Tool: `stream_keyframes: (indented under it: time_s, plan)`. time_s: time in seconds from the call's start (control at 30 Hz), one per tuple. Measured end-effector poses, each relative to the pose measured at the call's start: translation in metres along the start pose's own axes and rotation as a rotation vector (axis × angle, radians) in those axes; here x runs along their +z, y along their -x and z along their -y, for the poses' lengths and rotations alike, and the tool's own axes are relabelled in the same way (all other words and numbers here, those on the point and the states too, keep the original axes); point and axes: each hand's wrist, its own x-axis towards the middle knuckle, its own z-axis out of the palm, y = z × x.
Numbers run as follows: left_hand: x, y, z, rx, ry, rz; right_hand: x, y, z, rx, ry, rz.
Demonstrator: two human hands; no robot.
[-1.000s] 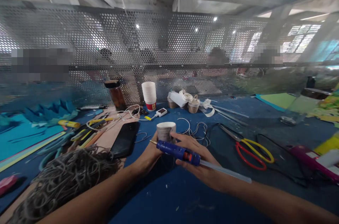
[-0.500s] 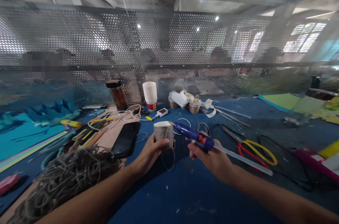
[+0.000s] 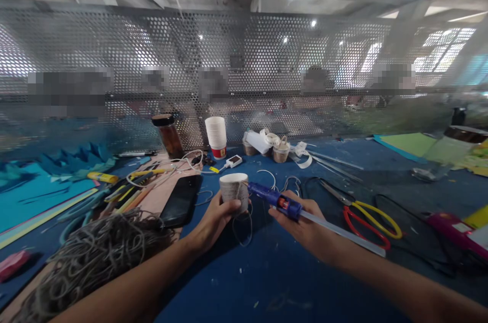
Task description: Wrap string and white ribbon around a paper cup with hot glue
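Note:
My left hand [image 3: 213,218] grips a paper cup [image 3: 234,189] wound with grey twine, held upright just above the blue table [image 3: 267,282]. A loose loop of twine hangs below the cup. My right hand [image 3: 305,226] is closed on a blue glue gun [image 3: 275,200] with an orange trigger. Its nozzle touches the right side of the cup. A long clear glue stick [image 3: 343,234] sticks out of the gun's back toward the right.
A pile of grey twine [image 3: 91,257] lies at the left front, a black phone [image 3: 180,202] beside it. Red and yellow scissors [image 3: 362,213] lie to the right. A stack of paper cups [image 3: 215,137], a brown jar [image 3: 166,135] and small cups stand by the perforated metal screen [image 3: 244,74].
The glue gun swung from across the front of the cup to its right side, and its nozzle now meets the cup wall. My left hand kept hold of the cup.

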Motion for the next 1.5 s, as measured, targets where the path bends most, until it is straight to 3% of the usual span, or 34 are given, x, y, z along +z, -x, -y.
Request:
stream_keyframes:
  time_s: [0.6, 1.5]
  plan:
    - [-0.002, -0.001, 0.006, 0.021, 0.014, 0.005, -0.003, -0.002, 0.007, -0.009, 0.042, 0.048]
    - [-0.006, 0.000, 0.008, 0.043, -0.037, 0.022, -0.003, -0.001, 0.011, -0.042, 0.204, 0.017]
